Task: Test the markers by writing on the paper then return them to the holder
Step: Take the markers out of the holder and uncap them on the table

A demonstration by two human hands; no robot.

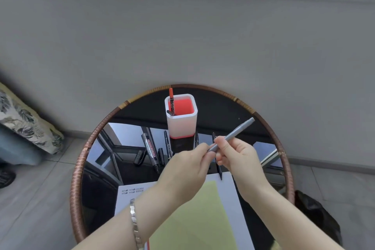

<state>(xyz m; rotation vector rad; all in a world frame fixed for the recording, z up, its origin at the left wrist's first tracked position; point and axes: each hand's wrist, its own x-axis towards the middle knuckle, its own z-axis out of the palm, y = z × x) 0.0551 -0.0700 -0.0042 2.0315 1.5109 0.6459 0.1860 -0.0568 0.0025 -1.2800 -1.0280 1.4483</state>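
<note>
Where the round dark bench (pixel 78 178) stood against a grey wall (pixel 182 36), a white sheet (pixel 125 203) with a pale green paper (pixel 203 219) on it was laid at the near edge. Above the paper, the right hand (pixel 236 156) was curled in a closed grip round the barrel of a tilted grey marker (pixel 239 129), whose lower end was pinched in the left hand (pixel 188 168). Behind them, the white holder (pixel 181 126) was stood upright with a red marker (pixel 171 98) inside. Loose markers (pixel 149 151) were laid beside it.
</note>
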